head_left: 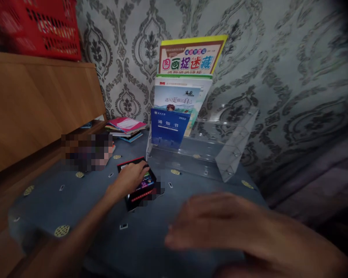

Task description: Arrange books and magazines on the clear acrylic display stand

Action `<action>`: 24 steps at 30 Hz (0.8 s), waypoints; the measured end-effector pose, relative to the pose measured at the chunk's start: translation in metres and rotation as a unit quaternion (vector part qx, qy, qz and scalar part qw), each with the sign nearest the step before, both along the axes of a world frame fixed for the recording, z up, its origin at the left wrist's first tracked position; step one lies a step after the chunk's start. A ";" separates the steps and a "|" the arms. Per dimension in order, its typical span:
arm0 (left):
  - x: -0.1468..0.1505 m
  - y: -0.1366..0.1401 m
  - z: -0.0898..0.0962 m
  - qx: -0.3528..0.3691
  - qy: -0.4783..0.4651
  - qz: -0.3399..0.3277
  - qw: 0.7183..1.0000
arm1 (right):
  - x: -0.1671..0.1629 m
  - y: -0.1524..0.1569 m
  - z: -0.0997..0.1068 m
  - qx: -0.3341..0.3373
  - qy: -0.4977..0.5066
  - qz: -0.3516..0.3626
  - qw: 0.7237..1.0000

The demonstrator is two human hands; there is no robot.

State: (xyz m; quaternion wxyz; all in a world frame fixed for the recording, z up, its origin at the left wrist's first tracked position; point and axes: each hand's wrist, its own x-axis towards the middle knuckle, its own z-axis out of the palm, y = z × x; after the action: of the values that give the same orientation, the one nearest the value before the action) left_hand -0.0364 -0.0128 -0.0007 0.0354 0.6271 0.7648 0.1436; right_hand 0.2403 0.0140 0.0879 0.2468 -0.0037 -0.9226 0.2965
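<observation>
My left hand (133,174) rests on a black book (143,184) with red edges and colourful print, its fingers bent over the cover near the top right corner. The book lies at a slant on the cloth-covered table, and part of the area beside it is pixelated. Closer to me, my right hand (211,222) hovers over the table, smeared by motion, so its fingers are unclear. Beyond both hands stands a clear plastic rack (230,150). In its left part several books stand upright, with a blue booklet (169,129) in front and a yellow-edged book (191,56) at the back.
A pile of books and booklets (126,125) lies at the table's far left, near a pixelated patch. Left of the table is a wooden cabinet (43,108) with a red basket (52,31) on top. Patterned wallpaper (278,69) covers the wall behind.
</observation>
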 end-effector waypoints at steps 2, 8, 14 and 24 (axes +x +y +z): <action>-0.012 0.004 -0.010 -0.022 0.044 0.025 0.998 | -0.007 0.011 0.017 0.002 -0.053 0.004 0.999; -0.032 -0.002 -0.035 -0.069 0.117 0.056 0.989 | -0.032 0.035 0.001 0.003 -0.125 -0.036 0.992; -0.035 -0.004 -0.041 -0.056 0.129 0.070 0.988 | -0.074 0.030 -0.071 0.067 -0.187 -0.025 0.980; -0.020 -0.024 -0.028 -0.163 0.156 0.054 0.973 | -0.098 -0.003 -0.118 0.140 -0.169 -0.081 0.972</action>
State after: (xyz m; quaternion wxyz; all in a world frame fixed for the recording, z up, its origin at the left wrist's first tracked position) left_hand -0.0564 -0.0371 -0.0282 0.0098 0.5851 0.8068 -0.0809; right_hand 0.1428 0.0113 -0.0296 0.1087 -0.0939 -0.9798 0.1389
